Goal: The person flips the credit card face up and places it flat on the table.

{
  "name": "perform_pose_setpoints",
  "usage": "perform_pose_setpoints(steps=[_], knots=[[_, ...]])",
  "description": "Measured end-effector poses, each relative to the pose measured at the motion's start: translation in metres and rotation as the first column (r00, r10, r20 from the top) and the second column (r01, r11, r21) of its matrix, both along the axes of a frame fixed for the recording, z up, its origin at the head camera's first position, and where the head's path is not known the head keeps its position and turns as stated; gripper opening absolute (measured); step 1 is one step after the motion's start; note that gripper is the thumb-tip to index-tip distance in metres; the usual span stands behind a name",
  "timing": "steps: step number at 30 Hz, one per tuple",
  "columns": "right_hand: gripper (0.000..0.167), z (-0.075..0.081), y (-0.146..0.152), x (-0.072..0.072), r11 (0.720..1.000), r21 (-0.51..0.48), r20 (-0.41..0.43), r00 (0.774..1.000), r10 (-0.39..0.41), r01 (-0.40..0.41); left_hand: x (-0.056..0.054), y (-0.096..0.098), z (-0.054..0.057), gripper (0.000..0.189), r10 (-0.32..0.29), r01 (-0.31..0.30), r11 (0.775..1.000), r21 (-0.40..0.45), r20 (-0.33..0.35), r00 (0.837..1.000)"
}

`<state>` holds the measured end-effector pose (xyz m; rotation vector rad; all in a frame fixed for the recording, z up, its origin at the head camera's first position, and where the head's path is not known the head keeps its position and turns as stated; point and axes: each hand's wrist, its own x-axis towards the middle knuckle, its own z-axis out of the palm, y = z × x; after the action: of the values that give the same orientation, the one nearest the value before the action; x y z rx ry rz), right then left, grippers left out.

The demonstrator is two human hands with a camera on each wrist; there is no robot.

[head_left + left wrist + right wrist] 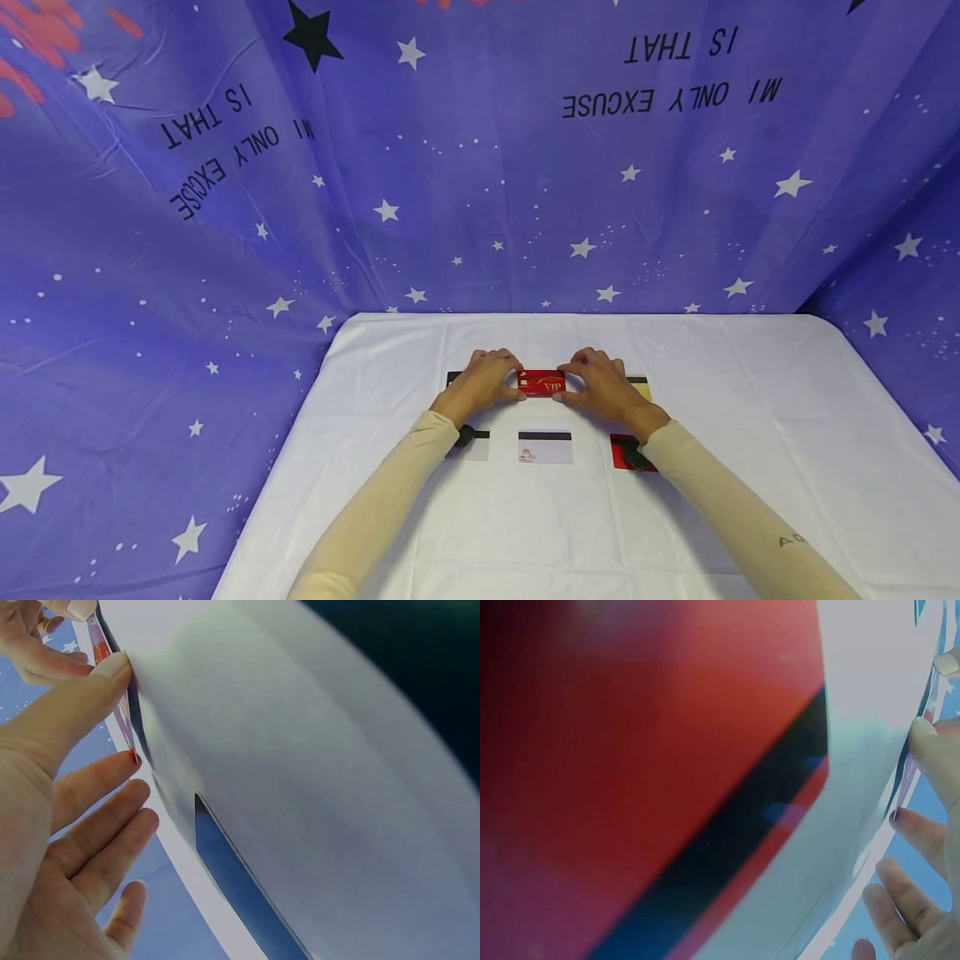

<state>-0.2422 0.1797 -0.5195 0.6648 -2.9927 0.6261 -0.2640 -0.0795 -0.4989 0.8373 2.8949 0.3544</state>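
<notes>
Both hands meet at a red VIP card (542,383) in the back row, one at each short end. My left hand (483,382) pinches its left end between thumb and index finger. At the right end, my right hand (606,385) pinches it the same way. In the left wrist view the VIP card (100,649) shows as a thin slanted strip, and the other fingers (105,832) of the left hand are spread. A dark card (452,377) lies partly behind the left hand, and a yellow card (641,387) partly behind the right.
Nearer on the white-covered table (525,533) lie a grey card (477,450), a pale card (545,452) with a black stripe and a red striped card (621,454). The forearms partly cover the outer two. A purple star-printed cloth (517,183) hangs behind.
</notes>
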Motion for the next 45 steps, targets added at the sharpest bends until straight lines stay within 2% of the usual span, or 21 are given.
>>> perform_pose_setpoints(steps=[12,26,38,45], knots=[[0.058,-0.0004,0.0001,-0.0001,1.0,-0.017,0.022,1.0,-0.015,0.015,0.0018,0.0007,0.0025,0.049,-0.005,0.006,1.0,-0.006,0.007,1.0],[0.058,-0.0027,0.0007,-0.0013,0.999,-0.027,0.036,0.999,-0.032,0.033,0.0015,0.0067,0.001,0.051,-0.007,0.002,0.998,-0.055,-0.09,0.996],[0.058,-0.0028,0.0009,-0.0009,1.0,-0.017,0.039,0.999,-0.024,0.024,0.0032,0.0065,0.0008,0.048,-0.024,0.014,0.997,-0.079,-0.123,0.992],[0.058,-0.0035,0.0001,0.0006,1.0,-0.015,0.045,0.999,-0.027,0.027,0.0048,0.0052,0.0005,0.05,-0.02,0.011,0.997,-0.079,-0.105,0.994]])
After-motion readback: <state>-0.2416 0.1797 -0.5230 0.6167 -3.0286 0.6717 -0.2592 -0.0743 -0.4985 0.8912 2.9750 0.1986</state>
